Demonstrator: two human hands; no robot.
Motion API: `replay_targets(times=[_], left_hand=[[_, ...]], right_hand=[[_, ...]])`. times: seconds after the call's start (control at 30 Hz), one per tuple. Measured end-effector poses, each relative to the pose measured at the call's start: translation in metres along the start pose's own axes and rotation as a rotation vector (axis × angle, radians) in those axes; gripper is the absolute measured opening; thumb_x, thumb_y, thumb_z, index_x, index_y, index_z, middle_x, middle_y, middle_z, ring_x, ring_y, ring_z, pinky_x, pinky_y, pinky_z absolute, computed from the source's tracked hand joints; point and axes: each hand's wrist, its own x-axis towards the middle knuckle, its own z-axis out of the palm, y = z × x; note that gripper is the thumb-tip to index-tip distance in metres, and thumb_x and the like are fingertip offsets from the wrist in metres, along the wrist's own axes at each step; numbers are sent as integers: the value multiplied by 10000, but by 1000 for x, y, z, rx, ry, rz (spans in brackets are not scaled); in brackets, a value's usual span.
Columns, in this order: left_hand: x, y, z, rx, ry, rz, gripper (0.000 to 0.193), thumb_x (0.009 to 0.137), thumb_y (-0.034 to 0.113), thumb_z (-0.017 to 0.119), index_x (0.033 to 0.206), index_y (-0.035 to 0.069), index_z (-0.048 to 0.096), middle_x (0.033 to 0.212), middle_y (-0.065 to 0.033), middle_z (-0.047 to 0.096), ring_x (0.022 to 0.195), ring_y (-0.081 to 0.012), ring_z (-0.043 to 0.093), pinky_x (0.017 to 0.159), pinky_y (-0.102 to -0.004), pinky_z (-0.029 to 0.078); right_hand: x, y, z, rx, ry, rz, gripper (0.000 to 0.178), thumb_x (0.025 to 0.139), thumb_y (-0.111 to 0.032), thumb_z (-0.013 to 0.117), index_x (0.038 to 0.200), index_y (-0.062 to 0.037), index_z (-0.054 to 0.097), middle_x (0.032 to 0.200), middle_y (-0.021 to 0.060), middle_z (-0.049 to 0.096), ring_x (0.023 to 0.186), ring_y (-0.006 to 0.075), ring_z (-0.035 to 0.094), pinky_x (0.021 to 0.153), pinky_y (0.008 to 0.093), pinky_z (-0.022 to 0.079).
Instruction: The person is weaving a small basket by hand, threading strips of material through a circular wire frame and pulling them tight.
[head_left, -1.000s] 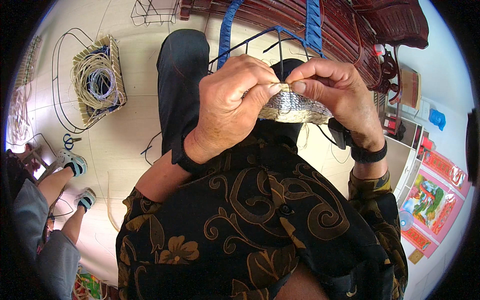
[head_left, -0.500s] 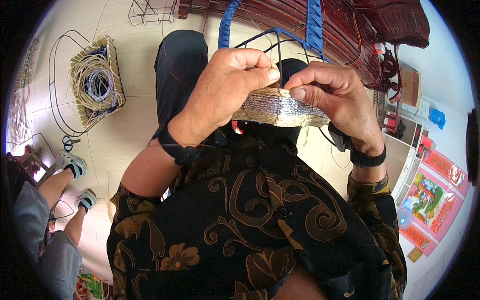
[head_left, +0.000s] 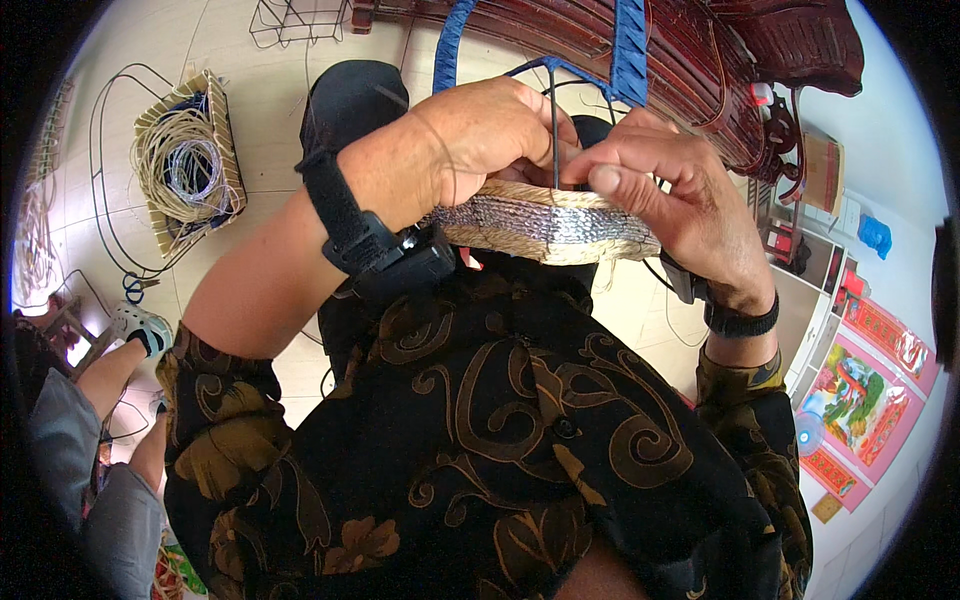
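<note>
A partly woven basket (head_left: 548, 228) with cream straw-like bands and a silvery grey middle band rests near my lap. Bare black wires (head_left: 555, 125) rise from it to a frame edge wrapped in blue, with a blue-wrapped handle (head_left: 629, 60). My left hand (head_left: 490, 130) reaches over the weave from the left, fingers curled down beside a wire; its fingertips are partly hidden and what they hold does not show. At the right end, my right hand (head_left: 665, 185) is closed on the basket's upper edge, thumb and forefinger close to the other hand's fingers.
A box (head_left: 230, 180) with coiled pale strands (head_left: 180, 165) stands on the tiled floor at left, beside a black wire hoop and blue-handled scissors (head_left: 133, 288). A dark wooden bench (head_left: 690, 60) stands at the far side. Another person's legs (head_left: 115, 375) show at left.
My left hand has moved from a pinch above the basket's edge to a curled reach over it, wrist turned and elbow out to the left. My right hand stays at the basket's right end.
</note>
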Motion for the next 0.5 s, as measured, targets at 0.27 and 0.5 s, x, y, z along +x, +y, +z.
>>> replay_targets(times=[0.27,0.5], left_hand=[[11,7,0,11,48,-121,243,760,-103,506,995,-81,565,883,-177,621,767,-256,640,674,-405,553],[-2,0,-7,-31,145,81,137,813,-33,524,919,-83,596,822,-150,620,745,-214,623,719,-297,535]], right_hand=[[15,7,-1,33,-105,-23,105,821,-41,569,907,-38,630,747,92,616,659,203,569,623,286,443],[21,10,-3,-100,-150,-88,62,760,-33,623,822,-32,622,756,92,622,716,248,596,654,324,449]])
